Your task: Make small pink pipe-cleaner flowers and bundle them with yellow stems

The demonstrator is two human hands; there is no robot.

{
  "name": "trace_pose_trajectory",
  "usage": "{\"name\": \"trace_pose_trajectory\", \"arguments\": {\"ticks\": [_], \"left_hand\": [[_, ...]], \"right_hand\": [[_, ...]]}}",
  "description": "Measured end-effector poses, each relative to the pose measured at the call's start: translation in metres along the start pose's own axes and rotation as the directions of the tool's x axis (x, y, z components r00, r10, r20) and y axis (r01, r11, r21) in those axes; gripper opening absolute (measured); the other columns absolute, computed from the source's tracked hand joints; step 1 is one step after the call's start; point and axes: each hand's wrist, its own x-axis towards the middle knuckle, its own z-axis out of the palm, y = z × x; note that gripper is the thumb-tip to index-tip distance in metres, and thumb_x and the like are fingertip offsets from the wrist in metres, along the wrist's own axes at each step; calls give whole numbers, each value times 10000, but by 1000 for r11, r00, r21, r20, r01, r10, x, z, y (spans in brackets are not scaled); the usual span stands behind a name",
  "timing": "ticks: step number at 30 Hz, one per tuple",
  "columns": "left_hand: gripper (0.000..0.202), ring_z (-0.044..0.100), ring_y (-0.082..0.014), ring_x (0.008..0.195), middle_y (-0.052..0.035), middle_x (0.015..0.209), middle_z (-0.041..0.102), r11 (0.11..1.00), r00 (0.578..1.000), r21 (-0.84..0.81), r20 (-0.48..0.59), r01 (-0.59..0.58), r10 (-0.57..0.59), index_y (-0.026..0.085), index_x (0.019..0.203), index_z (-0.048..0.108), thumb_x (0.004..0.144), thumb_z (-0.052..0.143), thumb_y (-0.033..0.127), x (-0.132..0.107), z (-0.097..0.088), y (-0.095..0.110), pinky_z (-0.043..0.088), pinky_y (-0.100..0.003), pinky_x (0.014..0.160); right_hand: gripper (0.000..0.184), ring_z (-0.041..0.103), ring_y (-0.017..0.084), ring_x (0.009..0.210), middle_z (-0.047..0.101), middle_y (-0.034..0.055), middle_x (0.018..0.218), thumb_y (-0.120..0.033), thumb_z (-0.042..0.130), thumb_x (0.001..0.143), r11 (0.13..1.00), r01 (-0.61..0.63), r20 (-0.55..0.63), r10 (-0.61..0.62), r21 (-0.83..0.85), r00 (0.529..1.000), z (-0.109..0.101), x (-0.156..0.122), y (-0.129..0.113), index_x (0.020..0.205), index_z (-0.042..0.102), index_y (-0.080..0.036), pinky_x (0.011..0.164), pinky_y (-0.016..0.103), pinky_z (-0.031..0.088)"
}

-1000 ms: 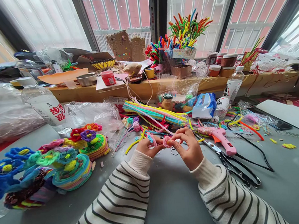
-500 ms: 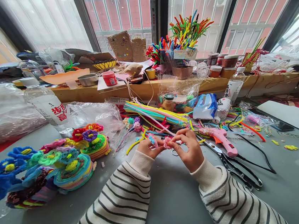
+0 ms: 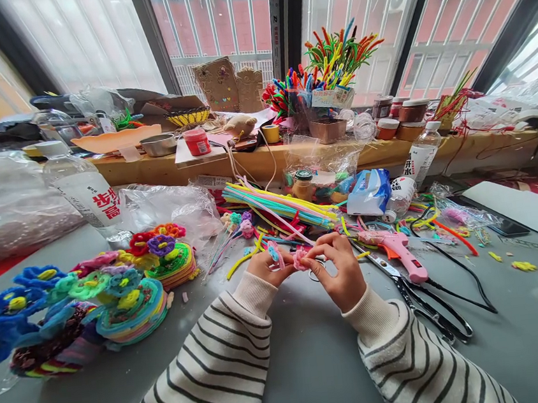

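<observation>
The left hand and the right hand are meeting fingertip to fingertip just above the grey table. Both are pinching a small pink pipe-cleaner flower, which is sitting between the two thumbs and forefingers. The remaining fingers of the right hand are curling inward above it. The left fingers are clenching as well, and a small blue-and-pink pipe-cleaner piece is poking up from between them. Whether it is joined to the pink flower, the view is not showing.

A thin metal loop is lying on the table directly beneath the right fingertips. Just beyond the fingers, a bundle of pastel pipe cleaners is lying slantwise. To the right of the right fingers, a pink glue gun is resting on its side. Black-handled scissors are lying nearer the right wrist. Well to the left of the left fingers, finished pipe-cleaner flower coasters are piling up in bright stacks. A water bottle is standing farther back behind them.
</observation>
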Motion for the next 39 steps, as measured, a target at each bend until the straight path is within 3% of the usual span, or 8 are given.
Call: {"name": "trace_pose_trajectory", "arguments": {"ticks": [5,13,21,26,33,39], "left_hand": [[169,551,-140,614,-55,634,620,999,999,2,-10,49,-49,136,627,636,597,610,300,1,0,0,433,-250,578],[166,557,-150,628,-53,624,628,999,999,3,-28,40,-40,137,624,640,594,614,298,2,-2,0,438,-275,633],[231,526,-144,605,-66,615,607,998,996,10,64,-68,67,127,685,662,630,580,336,4,-3,0,428,-290,621],[253,505,-136,585,-72,608,595,992,988,17,98,-123,121,116,701,663,649,560,341,3,-2,-1,417,-298,618],[232,506,-148,614,-83,609,596,975,976,46,24,-216,215,120,665,656,643,565,333,7,-3,-5,427,-298,613],[196,507,-144,628,-61,609,590,975,977,65,7,-212,212,151,655,655,629,579,331,7,-4,-6,429,-289,624]], "right_hand": [[72,455,171,744,486,42,745,-229,565,692,999,-22,-21,22,26,1000,0,1,0,674,608,-175,667,319,387],[235,486,160,745,485,44,748,-296,434,776,961,-187,-63,204,203,977,-1,3,12,691,616,-173,619,270,401],[212,496,144,700,485,44,767,-344,518,714,852,-367,145,338,372,930,4,3,17,697,605,-152,528,229,403],[184,505,147,706,498,43,758,-324,559,675,842,-381,141,354,381,924,5,3,19,650,598,-146,540,234,403],[233,517,174,736,523,62,750,-344,510,697,863,-379,154,347,335,925,6,2,20,617,592,-142,573,262,408],[221,514,163,727,514,57,766,-345,498,708,892,-336,150,303,304,941,4,3,21,643,586,-152,570,257,421]]}}
